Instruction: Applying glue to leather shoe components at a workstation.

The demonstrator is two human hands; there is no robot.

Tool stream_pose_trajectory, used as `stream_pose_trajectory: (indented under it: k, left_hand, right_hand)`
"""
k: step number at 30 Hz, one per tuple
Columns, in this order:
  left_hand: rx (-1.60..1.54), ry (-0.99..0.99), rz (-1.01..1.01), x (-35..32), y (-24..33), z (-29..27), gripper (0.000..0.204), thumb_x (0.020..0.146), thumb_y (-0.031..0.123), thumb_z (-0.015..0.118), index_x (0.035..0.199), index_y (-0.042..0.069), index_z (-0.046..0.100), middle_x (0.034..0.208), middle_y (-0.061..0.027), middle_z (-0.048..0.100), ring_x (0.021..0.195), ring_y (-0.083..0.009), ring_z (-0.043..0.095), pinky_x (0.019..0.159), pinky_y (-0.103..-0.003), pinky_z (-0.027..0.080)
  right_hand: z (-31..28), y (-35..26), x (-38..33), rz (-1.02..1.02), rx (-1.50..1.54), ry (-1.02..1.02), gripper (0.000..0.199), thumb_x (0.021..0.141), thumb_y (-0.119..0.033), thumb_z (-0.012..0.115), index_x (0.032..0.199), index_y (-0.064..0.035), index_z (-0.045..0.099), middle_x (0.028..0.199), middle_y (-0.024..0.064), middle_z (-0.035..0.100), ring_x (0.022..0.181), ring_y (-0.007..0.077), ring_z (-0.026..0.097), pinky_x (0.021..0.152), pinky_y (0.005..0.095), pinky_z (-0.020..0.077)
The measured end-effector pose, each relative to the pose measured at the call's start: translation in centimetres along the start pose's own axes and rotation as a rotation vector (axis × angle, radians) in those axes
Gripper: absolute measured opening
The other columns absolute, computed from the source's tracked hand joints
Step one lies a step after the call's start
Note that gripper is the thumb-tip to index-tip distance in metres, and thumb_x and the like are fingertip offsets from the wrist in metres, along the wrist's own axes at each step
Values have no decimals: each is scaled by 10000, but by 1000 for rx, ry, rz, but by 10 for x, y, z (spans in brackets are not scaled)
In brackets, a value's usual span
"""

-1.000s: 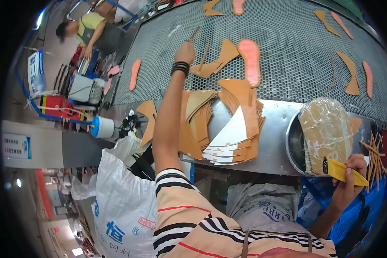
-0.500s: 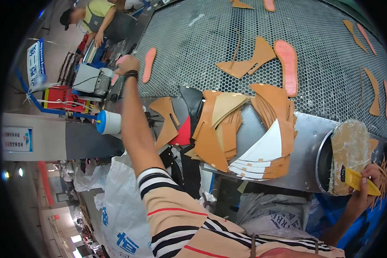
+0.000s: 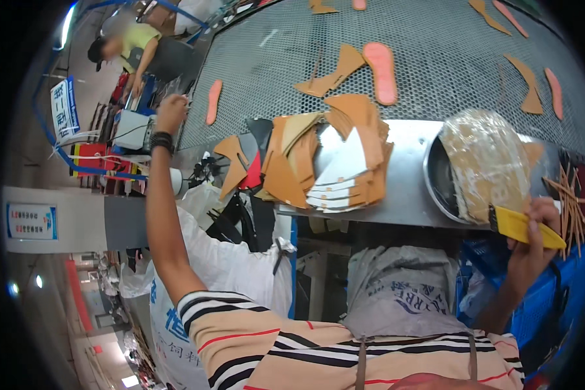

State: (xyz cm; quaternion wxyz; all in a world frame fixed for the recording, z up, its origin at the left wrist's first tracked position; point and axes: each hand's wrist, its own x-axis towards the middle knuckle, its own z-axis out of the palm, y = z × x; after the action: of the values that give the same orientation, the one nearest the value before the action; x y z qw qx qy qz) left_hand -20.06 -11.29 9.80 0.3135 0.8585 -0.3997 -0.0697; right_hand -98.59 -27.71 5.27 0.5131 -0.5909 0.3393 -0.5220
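My left hand (image 3: 171, 114) is stretched out to the far left with fingers curled, beside the mesh belt's edge. A pale sliver shows at its fingertips, too small to name. Right of it, a pink insole (image 3: 214, 103) lies on the mesh. My right hand (image 3: 535, 235) grips a yellow-handled brush (image 3: 526, 229) with a dark end. The brush lies against the lower edge of a plastic-wrapped, tan-smeared board (image 3: 489, 166), which rests over a round metal bowl (image 3: 433, 185). Fanned stacks of brown shoe-upper pieces (image 3: 357, 123), some with white faces (image 3: 341, 162), lie on the metal table between my hands.
The mesh conveyor (image 3: 273, 65) carries brown cut pieces (image 3: 338, 73) and pink insoles (image 3: 380, 73). Thin sticks (image 3: 569, 208) stand in a bundle at the right, above a blue crate (image 3: 533, 312). White sacks (image 3: 227, 279) stand below left. A co-worker (image 3: 140, 49) bends over a machine (image 3: 131, 129).
The view has shifted, so table and belt items appear farther left and higher. My left hand has drawn away from the insole on the mesh. My right hand still holds the brush by the board.
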Motion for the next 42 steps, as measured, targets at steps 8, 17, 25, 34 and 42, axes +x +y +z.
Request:
stream_pose_trajectory:
  k: [8, 17, 25, 34, 42]
  left_hand:
    - [703, -220, 327, -196, 106, 189, 354, 949, 306, 597, 1088, -10, 674, 1011, -205, 708, 985, -370, 677, 872, -469, 532]
    - [508, -293, -232, -181, 63, 202, 462, 820, 353, 751, 1111, 7, 662, 1111, -220, 704, 1086, -380, 661, 932, -449, 532]
    - [427, 210, -207, -186, 82, 144, 402, 742, 248, 728, 996, -56, 658, 965, -238, 713, 909, -398, 703, 819, -466, 559]
    - [-1331, 335, -147, -352, 262, 173, 292, 944, 198, 592, 1175, 20, 575, 1003, -90, 669, 845, -214, 693, 757, -355, 587]
    - [-1437, -720, 70, -396, 284, 238, 427, 993, 297, 590, 1258, -32, 522, 973, -217, 663, 671, -295, 674, 566, -357, 562]
  right_hand:
    - [-8, 11, -11, 63, 230, -14, 80, 881, -44, 563, 935, 14, 554, 988, 102, 500, 719, 93, 555, 479, 184, 450]
    - [-14, 17, -19, 84, 282, -102, 102, 893, -45, 556, 987, -5, 547, 1009, 93, 514, 737, 93, 576, 487, 190, 477]
    - [-10, 23, -28, 79, 295, -145, 94, 909, -70, 549, 983, -16, 570, 992, 86, 556, 746, 86, 581, 525, 185, 445]
    - [48, 19, -29, 435, 221, -758, 261, 1005, -243, 609, 1117, -16, 676, 724, -50, 550, 621, 33, 468, 578, 220, 380]
    - [44, 19, -19, 554, 392, -677, 325, 1013, -305, 627, 1123, -4, 682, 762, -49, 575, 687, 30, 481, 596, 224, 381]
